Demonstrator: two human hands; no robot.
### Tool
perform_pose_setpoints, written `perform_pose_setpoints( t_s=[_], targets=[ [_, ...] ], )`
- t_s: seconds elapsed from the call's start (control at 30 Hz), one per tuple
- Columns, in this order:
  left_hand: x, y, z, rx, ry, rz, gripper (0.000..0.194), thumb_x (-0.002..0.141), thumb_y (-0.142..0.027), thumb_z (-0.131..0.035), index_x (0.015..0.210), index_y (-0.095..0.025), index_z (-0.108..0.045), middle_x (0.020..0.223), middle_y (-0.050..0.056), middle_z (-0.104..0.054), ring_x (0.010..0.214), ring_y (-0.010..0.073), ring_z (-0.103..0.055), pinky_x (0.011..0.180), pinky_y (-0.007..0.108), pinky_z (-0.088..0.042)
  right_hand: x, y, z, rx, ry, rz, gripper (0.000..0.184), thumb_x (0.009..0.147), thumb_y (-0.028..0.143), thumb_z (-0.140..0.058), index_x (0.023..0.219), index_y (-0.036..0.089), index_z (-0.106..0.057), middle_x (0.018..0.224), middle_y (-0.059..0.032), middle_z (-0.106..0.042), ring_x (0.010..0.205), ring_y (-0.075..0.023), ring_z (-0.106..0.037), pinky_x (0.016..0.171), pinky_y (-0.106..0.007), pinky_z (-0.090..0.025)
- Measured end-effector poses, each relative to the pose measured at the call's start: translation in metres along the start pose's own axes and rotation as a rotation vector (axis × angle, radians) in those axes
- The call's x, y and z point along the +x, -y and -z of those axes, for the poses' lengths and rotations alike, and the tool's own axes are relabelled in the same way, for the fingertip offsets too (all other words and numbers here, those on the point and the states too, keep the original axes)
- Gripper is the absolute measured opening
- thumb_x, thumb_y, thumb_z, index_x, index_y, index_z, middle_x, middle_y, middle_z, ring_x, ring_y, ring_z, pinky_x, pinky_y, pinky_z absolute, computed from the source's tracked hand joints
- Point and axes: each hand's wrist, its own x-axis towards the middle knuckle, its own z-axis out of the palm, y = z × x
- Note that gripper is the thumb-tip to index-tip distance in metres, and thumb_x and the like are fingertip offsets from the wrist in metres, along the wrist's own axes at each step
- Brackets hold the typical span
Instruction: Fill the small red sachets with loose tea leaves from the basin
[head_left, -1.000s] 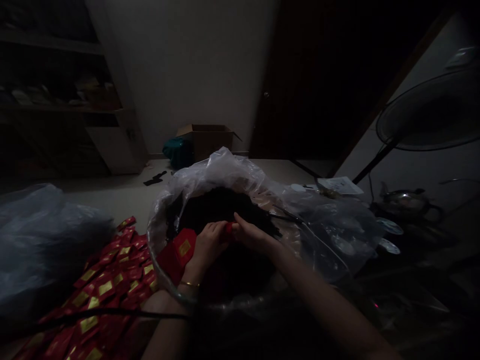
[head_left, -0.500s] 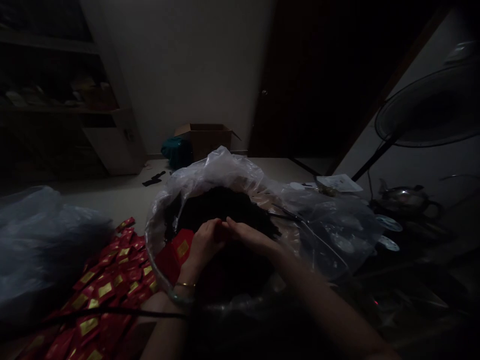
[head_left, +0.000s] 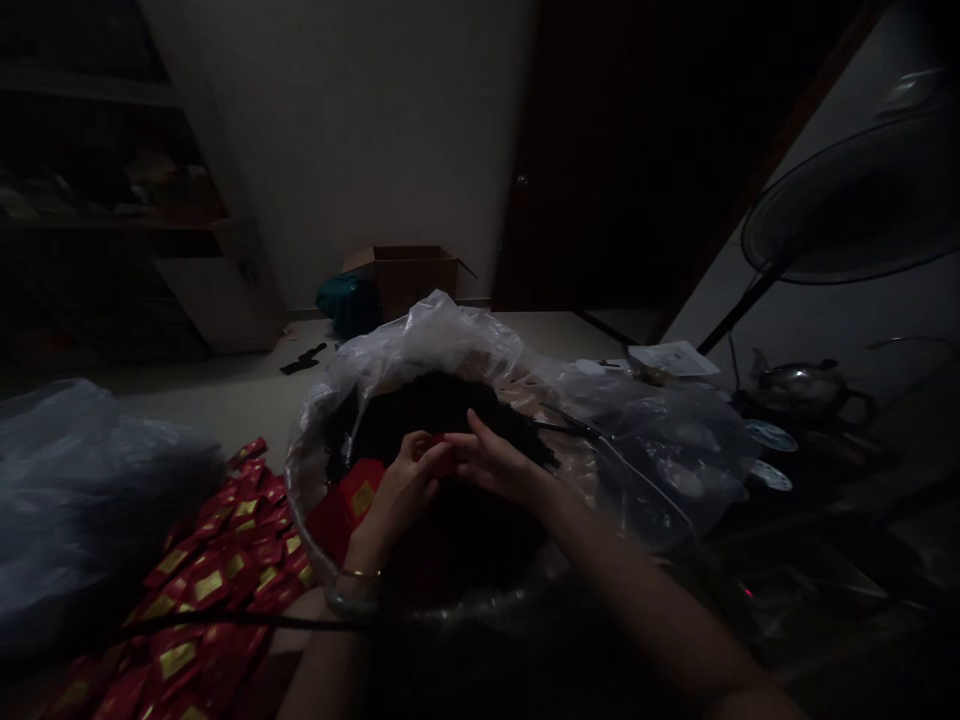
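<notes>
My left hand (head_left: 405, 488), with a thin gold bracelet at its wrist, is closed on a small red packet (head_left: 444, 460) above a wide round basin (head_left: 298, 500). My right hand (head_left: 499, 462) meets the packet from the right; its thumb stands up, apart from the fingers, and its fingertips touch the packet's edge. Inside the basin lies a heap of dark, loose, leaf-like stuff (head_left: 435, 400). More red packets with gold labels (head_left: 352, 500) rest at the basin's left side, by my left wrist. Dim light hides the packet's details.
Many red packets with gold labels (head_left: 210, 585) are piled at the left, beside a big clear plastic bag (head_left: 97, 480). Clear plastic (head_left: 457, 335) lines the basin. Rightward are a kettle (head_left: 810, 390) and a fan (head_left: 847, 200). An open cardboard box (head_left: 416, 280) stands behind.
My right thumb has lifted off the packet and now points up. My left fingers have shifted a little on the packet. The whole view has moved slightly.
</notes>
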Motion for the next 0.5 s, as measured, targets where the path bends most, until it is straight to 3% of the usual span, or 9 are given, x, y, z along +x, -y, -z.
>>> perform_pose_setpoints(
  t_s=[0.17,0.33,0.43,0.5],
  targets=[
    [0.001,-0.009,0.004,0.099,0.077,0.040,0.044,0.075,-0.002,-0.049,0.112,-0.026,-0.055,0.126,0.007,-0.038,0.096,0.0179,-0.059,0.074,0.030,-0.055,0.002,0.001,0.004,0.018,-0.012,-0.094,0.069,0.087,0.070,-0.023,0.103,0.019,-0.067,0.097,-0.0055,-0.067,0.077,-0.0151,-0.059,0.080,-0.030,-0.042],
    [0.001,-0.008,0.001,0.156,0.090,0.118,0.029,0.081,-0.009,-0.047,0.107,-0.022,-0.052,0.124,0.010,-0.044,0.079,0.0152,-0.062,0.061,0.028,-0.053,0.002,0.004,0.012,-0.024,-0.044,-0.110,0.068,0.087,0.068,-0.027,0.100,0.015,-0.067,0.108,-0.0117,-0.066,0.096,-0.0216,-0.061,0.089,-0.039,-0.042],
    [0.002,-0.002,-0.002,0.149,0.066,0.129,0.029,0.081,-0.010,-0.049,0.107,-0.023,-0.049,0.119,0.008,-0.050,0.078,0.0150,-0.063,0.059,0.025,-0.050,0.006,0.006,0.034,-0.084,-0.097,-0.040,0.055,0.086,0.062,-0.040,0.102,0.016,-0.066,0.115,-0.0140,-0.064,0.106,-0.0257,-0.059,0.091,-0.046,-0.044],
    [0.002,0.001,-0.003,0.144,0.044,0.148,0.028,0.081,-0.010,-0.049,0.105,-0.023,-0.049,0.118,0.007,-0.052,0.077,0.0146,-0.064,0.059,0.024,-0.049,0.014,0.009,0.057,-0.193,-0.222,0.087,0.049,0.083,0.058,-0.049,0.108,0.018,-0.064,0.119,-0.0141,-0.062,0.110,-0.0274,-0.057,0.092,-0.049,-0.044]
  ],
)
